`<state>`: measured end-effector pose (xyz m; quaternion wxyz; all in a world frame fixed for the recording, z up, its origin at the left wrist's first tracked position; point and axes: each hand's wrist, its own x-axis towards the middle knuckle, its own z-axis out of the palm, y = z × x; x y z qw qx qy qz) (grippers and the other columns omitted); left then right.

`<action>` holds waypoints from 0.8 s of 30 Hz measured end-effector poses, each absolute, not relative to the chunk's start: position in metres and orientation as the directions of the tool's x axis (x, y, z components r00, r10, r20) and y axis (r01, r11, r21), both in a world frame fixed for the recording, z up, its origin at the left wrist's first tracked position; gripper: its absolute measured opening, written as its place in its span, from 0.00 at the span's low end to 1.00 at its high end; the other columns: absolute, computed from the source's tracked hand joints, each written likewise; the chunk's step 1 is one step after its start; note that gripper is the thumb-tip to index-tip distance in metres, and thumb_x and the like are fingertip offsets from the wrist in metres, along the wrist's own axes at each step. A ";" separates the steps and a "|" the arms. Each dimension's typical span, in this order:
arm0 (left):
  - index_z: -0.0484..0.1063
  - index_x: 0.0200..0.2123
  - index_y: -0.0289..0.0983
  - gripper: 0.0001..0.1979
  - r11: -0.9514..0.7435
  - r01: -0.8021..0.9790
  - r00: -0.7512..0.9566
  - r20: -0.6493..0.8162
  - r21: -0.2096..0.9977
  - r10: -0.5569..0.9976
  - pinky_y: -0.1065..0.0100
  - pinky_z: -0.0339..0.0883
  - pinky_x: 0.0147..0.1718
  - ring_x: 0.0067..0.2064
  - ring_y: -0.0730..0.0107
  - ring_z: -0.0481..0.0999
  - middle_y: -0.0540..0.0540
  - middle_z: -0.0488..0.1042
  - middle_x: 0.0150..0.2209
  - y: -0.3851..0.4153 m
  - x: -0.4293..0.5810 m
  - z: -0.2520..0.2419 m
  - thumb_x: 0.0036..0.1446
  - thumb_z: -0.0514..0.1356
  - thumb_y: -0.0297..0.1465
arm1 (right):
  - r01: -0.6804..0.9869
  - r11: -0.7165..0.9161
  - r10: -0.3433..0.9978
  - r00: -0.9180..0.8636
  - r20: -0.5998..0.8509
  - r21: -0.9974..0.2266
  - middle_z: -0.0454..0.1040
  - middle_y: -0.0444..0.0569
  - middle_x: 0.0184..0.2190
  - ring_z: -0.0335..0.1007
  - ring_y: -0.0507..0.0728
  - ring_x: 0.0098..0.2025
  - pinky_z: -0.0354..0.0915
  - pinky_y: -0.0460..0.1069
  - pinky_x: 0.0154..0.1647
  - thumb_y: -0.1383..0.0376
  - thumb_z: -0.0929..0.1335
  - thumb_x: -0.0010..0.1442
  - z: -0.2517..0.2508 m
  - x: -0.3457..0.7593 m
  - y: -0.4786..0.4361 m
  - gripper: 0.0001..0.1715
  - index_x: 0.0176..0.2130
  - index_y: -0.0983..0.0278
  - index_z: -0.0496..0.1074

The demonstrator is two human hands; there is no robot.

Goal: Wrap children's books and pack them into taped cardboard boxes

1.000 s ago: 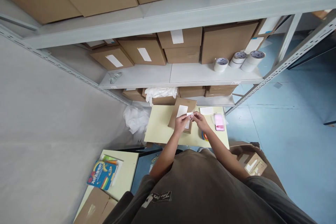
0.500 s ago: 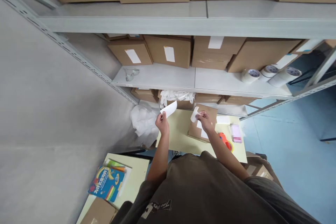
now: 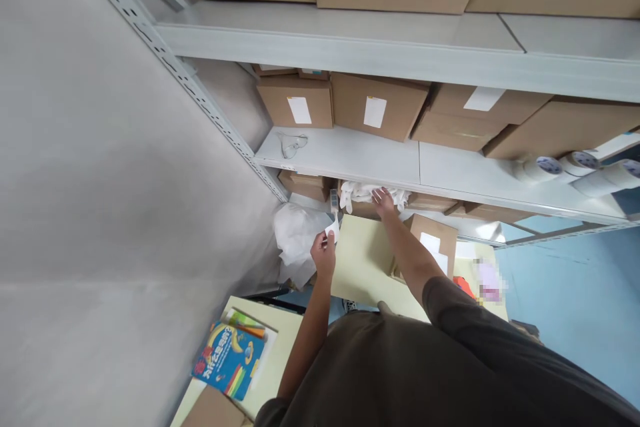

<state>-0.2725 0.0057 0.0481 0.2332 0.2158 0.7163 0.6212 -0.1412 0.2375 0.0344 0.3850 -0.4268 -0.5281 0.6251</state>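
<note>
My left hand (image 3: 323, 255) pinches a small white paper slip (image 3: 332, 231) between thumb and fingers, above the left end of the pale yellow table (image 3: 361, 255). My right hand (image 3: 383, 201) reaches forward to the lower shelf, its fingers apart over a pile of white gloves (image 3: 355, 193) in an open cardboard box. Whether the fingertips touch the gloves is hard to tell. Behind my right forearm, a cardboard box (image 3: 417, 230) with white labels stands on the table, partly covered by the arm.
Crumpled white plastic (image 3: 299, 233) hangs left of the table. An orange tape dispenser (image 3: 464, 287) lies at its right. Tape rolls (image 3: 540, 169) and boxes (image 3: 377, 90) stand on the shelf above. Blue books (image 3: 230, 357) rest on a side table.
My right hand has left the space over the labelled box and moved forward to the gloves; the curled white piece no longer shows in it. My left hand keeps its slip. The view has turned.
</note>
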 end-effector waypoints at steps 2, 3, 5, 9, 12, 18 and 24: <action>0.81 0.40 0.40 0.21 0.139 0.024 -0.780 -0.068 0.990 0.622 0.68 0.71 0.38 0.39 0.62 0.78 0.46 0.79 0.34 0.005 -0.272 0.048 0.63 0.64 0.52 | -0.049 -0.165 0.937 -0.321 -0.140 -0.985 0.74 0.54 0.61 0.76 0.63 0.57 0.76 0.61 0.56 0.56 0.73 0.72 0.035 -0.144 0.233 0.24 0.63 0.62 0.72; 0.81 0.39 0.40 0.20 0.135 0.037 -0.768 -0.058 0.990 0.638 0.67 0.70 0.38 0.38 0.62 0.78 0.46 0.79 0.34 0.006 -0.270 0.048 0.64 0.64 0.51 | -0.060 -0.178 0.940 -0.306 -0.152 -0.982 0.75 0.54 0.59 0.77 0.62 0.55 0.77 0.60 0.55 0.55 0.73 0.72 0.033 -0.143 0.228 0.24 0.61 0.62 0.73; 0.82 0.38 0.41 0.18 0.114 0.090 -0.729 -0.013 0.989 0.685 0.67 0.71 0.39 0.39 0.62 0.78 0.45 0.80 0.36 0.010 -0.266 0.048 0.64 0.64 0.50 | -0.087 -0.225 0.945 -0.262 -0.196 -0.970 0.80 0.53 0.52 0.79 0.60 0.48 0.77 0.57 0.50 0.50 0.74 0.69 0.027 -0.136 0.212 0.24 0.55 0.62 0.77; 0.83 0.38 0.43 0.13 0.033 0.222 -0.569 0.102 0.975 0.816 0.63 0.72 0.45 0.44 0.58 0.79 0.42 0.81 0.40 0.029 -0.247 0.045 0.62 0.67 0.46 | -0.221 -0.437 0.895 -0.198 -0.399 -0.872 0.82 0.50 0.33 0.78 0.58 0.36 0.73 0.52 0.38 0.39 0.79 0.51 0.013 -0.098 0.163 0.29 0.34 0.60 0.78; 0.84 0.37 0.45 0.09 -0.030 0.316 -0.380 0.155 0.948 0.912 0.56 0.72 0.54 0.50 0.53 0.79 0.40 0.81 0.43 0.046 -0.218 0.041 0.60 0.70 0.43 | -0.239 -0.522 0.843 -0.291 -0.452 -0.819 0.83 0.53 0.33 0.80 0.60 0.39 0.73 0.52 0.39 0.37 0.78 0.49 0.013 -0.055 0.126 0.32 0.32 0.61 0.78; 0.85 0.41 0.46 0.13 -0.079 0.441 -0.083 0.128 0.894 0.988 0.49 0.68 0.64 0.60 0.45 0.74 0.38 0.78 0.53 0.066 -0.133 0.027 0.50 0.77 0.34 | -0.297 -0.477 0.879 -0.182 -0.441 -0.827 0.82 0.49 0.33 0.78 0.58 0.37 0.72 0.52 0.40 0.47 0.82 0.46 0.013 0.029 0.092 0.25 0.32 0.62 0.79; 0.80 0.58 0.44 0.46 0.087 0.295 -0.068 -0.070 0.951 0.995 0.50 0.71 0.59 0.61 0.43 0.75 0.36 0.74 0.62 0.069 -0.079 0.007 0.32 0.85 0.40 | -0.386 -0.477 0.845 0.048 -0.533 -0.790 0.77 0.45 0.26 0.73 0.56 0.29 0.71 0.51 0.32 0.48 0.82 0.41 -0.012 0.089 0.077 0.25 0.28 0.60 0.74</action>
